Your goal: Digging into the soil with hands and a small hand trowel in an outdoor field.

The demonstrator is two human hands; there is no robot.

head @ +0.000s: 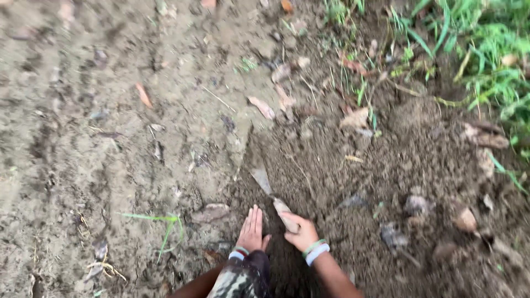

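Left hand (252, 232) flat, fingers spread on crumbly dark soil (353, 176); right hand (301, 232) beside it, grip closed around a dry, pointed leaf (285, 212).

ground (99, 138): packed pale soil; right: loose dark soil (386, 182) | dry leaves (262, 106), stones (417, 205), grass (486, 49)

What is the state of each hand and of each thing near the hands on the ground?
Left hand: open, flat on the soil, fingers together.
Right hand: closed on one end of a pale dry leaf.
Dark loose soil: dug up, crumbly.
Pale packed ground: flat, undisturbed.
Green grass blade: lying on the ground.
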